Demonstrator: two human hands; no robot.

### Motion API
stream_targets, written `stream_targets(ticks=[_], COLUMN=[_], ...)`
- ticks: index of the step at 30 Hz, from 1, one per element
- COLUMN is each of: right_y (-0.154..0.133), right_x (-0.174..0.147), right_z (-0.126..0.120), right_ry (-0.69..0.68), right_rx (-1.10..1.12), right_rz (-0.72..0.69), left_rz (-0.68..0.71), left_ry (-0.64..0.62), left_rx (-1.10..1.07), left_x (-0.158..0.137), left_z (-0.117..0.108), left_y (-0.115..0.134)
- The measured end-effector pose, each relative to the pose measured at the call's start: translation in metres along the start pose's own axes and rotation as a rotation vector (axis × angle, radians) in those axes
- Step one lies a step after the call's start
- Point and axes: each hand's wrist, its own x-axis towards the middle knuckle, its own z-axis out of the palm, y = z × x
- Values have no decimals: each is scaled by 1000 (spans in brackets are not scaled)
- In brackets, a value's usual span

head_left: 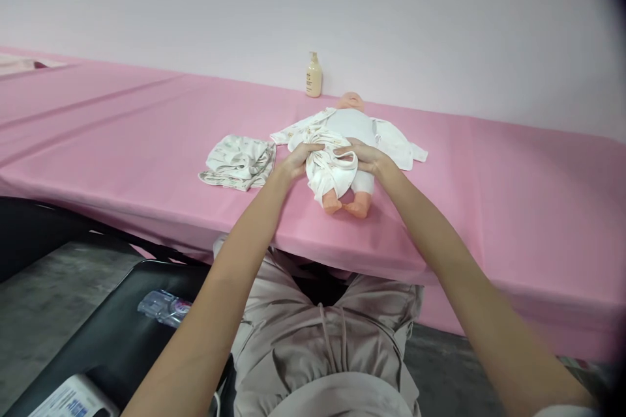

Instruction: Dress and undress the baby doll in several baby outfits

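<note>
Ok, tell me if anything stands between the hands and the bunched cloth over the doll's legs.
Nothing visible does: the left hand and right hand hold the bunched cloth. The folded cloth lies to the left.

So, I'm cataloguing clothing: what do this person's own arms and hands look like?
The left hand and right hand have no gloves; both forearms are bare, with no watch or bracelet visible. A white sleeve edge shows at lower right; no left sleeve is visible.

left hand (297,159) and right hand (366,156) reach forward, fingers (314,147) bent.
</note>
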Motion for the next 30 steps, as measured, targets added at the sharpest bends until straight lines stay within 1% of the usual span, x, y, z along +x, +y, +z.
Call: stream_targets(ticks=[2, 4, 7, 8, 10, 13, 16, 19, 22, 25, 27, 30], right_y=[1, 3, 6, 7, 6, 4, 1, 0, -1, 0, 2, 7], right_x=[2, 5, 8, 7, 5, 0, -5, -7, -8, -7, -6, -1], right_z=[0, -1, 0, 1, 2, 1, -3, -6, -5, -4, -4, -4], right_ry=[33, 96, 155, 150, 82, -43, -60, -92, -117, -106, -84, -1], right_rx=[23, 53, 107, 127, 163, 179, 139, 96, 93, 95, 109, 167], right_rz=[-36, -81, -153, -168, -158, -84, -33, -17, -57, -86, -105, -203], left_rz=[-39, -92, -129, -138, -179, -228, -202, -186, -141, -113, -109, -105], left_ry=[1, 17, 41, 49, 57, 47, 4, 0, 12, -10, -13, 25], left_rx=[6, 29, 78, 105, 193, 304, 239, 143, 91, 55, 44, 67], left_x=[-1, -3, -5, -6, -8, -9, -9, -9, -8, -6, -4, -5], left_z=[2, 4, 5, 6, 6, 6, 6, 7, 4, 2, 2, 6], left_y=[1, 1, 2, 3, 5, 7, 8, 7, 5, 3, 2, 1])
